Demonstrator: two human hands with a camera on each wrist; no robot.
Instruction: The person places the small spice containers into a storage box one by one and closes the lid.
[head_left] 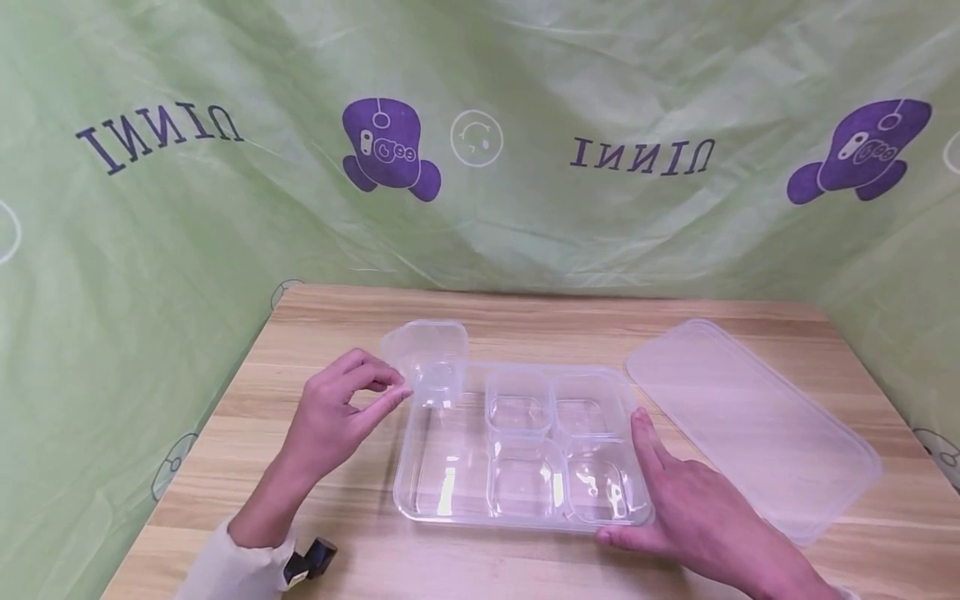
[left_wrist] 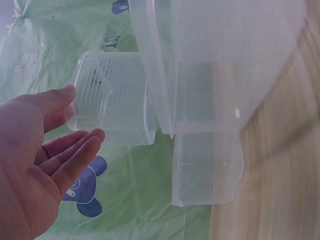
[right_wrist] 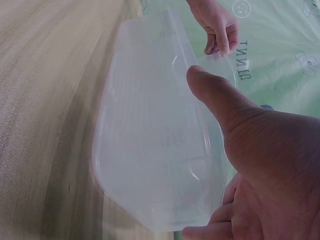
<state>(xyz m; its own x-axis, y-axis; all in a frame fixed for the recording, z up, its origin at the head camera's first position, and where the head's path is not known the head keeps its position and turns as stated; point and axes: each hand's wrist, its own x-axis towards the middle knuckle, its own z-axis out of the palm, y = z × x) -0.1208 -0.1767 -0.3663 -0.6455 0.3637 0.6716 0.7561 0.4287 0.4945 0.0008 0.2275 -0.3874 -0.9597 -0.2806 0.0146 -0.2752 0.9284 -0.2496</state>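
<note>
My left hand [head_left: 333,412] pinches a small clear plastic container [head_left: 442,350] by its edge, between thumb and fingers. The container is raised over the back left corner of a large clear plastic box [head_left: 405,492]. Inside the box's right part sit several small clear containers [head_left: 525,487]; the left part shows bare bottom. My right hand [head_left: 693,508] holds the box at its front right corner, thumb at the front and fingers along the right side. In the left wrist view, another small clear container [left_wrist: 207,172] stands beside the box on the table.
A flat translucent lid [head_left: 757,425] lies on the wooden table [head_left: 330,333] to the right of the box. A small black object [head_left: 318,557] is by the left sleeve [head_left: 240,567]. Green printed cloth [head_left: 525,225] hangs behind and at both sides.
</note>
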